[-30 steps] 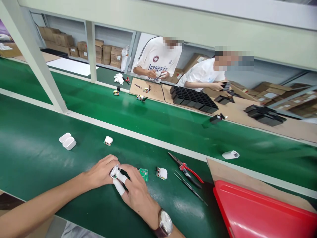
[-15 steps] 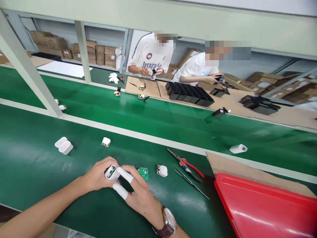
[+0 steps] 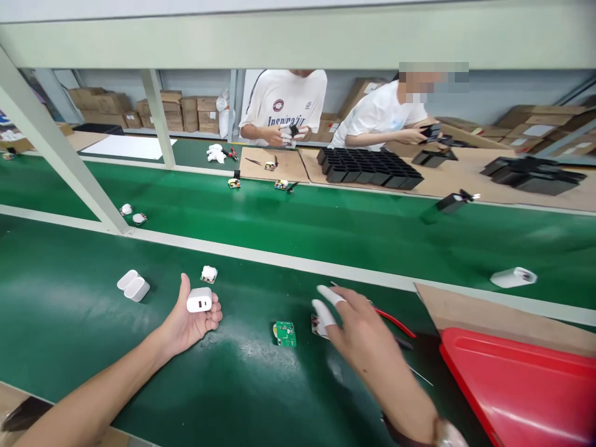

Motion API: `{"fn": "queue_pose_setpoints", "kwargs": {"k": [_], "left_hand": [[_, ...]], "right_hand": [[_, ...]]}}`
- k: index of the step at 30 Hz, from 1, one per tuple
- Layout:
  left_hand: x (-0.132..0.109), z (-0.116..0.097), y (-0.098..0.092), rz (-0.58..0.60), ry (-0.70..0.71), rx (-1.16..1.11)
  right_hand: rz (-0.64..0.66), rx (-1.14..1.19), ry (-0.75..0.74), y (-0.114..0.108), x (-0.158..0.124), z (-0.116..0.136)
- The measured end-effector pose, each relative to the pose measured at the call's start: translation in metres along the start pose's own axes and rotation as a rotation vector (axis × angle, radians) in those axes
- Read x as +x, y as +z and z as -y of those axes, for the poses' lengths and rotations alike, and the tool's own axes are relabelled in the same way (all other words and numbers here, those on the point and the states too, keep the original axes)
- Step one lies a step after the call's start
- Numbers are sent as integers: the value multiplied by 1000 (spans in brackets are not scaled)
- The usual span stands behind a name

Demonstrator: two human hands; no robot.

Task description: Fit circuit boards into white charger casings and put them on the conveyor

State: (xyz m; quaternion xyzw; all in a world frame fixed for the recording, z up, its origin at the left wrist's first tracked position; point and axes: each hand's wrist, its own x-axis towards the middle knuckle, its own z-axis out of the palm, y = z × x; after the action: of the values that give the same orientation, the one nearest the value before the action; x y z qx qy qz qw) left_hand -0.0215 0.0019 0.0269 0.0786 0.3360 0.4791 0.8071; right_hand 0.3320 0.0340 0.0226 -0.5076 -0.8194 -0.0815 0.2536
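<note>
My left hand (image 3: pixel 189 326) holds a white USB charger (image 3: pixel 199 300) in its curled fingers, the end with two ports facing me and the thumb raised clear. My right hand (image 3: pixel 356 326), two fingers in white finger cots, stretches out open over the tweezers (image 3: pixel 421 376) and the red-and-black pliers (image 3: pixel 395 321), hiding most of both. A circuit board with white filling (image 3: pixel 318 325) is partly covered by its fingertips; I cannot tell if they touch. Between the hands lies a green circuit board (image 3: pixel 285 334). Beyond my left hand sits another white-topped board (image 3: pixel 209 274).
Two empty white charger shells (image 3: pixel 134 286) stand at the left. A red bin (image 3: pixel 521 379) fills the right front, beside a cardboard sheet (image 3: pixel 465 310). Another white shell (image 3: pixel 513 277) lies on the green belt (image 3: pixel 279 223). Across it, two people handle black parts near a black tray (image 3: pixel 367 169).
My right hand has left the charger and moved right, over the tools. My left hand has turned the charger so its port end shows, and has shifted slightly left.
</note>
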Motion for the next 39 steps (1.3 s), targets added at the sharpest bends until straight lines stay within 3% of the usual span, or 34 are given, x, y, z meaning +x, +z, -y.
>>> {"fn": "queue_pose_setpoints", "kwargs": {"k": [4,7,11,18,22,26,30,34,39], "left_hand": [[1,-1,-1,-42,13,14],[-5,3,4,-38,126,161],[-18,10,6,-67,353,508],[-22,13,-12,-124,452,1215],[-22,19,-17,-156,476,1320],[-20,26,-13,-121,521,1296],[-20,30,-8,-159,567,1322],[-22,31,-10,-138,670,1359],[-22,30,-14,-104,722,1358]], "right_hand": [[127,-232,107,-6,-30,-59],[186,-264,169,-15,-51,-79],[248,-219,225,-24,-65,-71],[243,-274,277,-19,-64,-59],[205,-207,245,-26,-70,-55],[149,-53,210,-31,-63,-22],[110,480,129,-32,-36,58],[219,632,-65,-30,-11,126],[325,629,-118,-21,-2,142]]}}
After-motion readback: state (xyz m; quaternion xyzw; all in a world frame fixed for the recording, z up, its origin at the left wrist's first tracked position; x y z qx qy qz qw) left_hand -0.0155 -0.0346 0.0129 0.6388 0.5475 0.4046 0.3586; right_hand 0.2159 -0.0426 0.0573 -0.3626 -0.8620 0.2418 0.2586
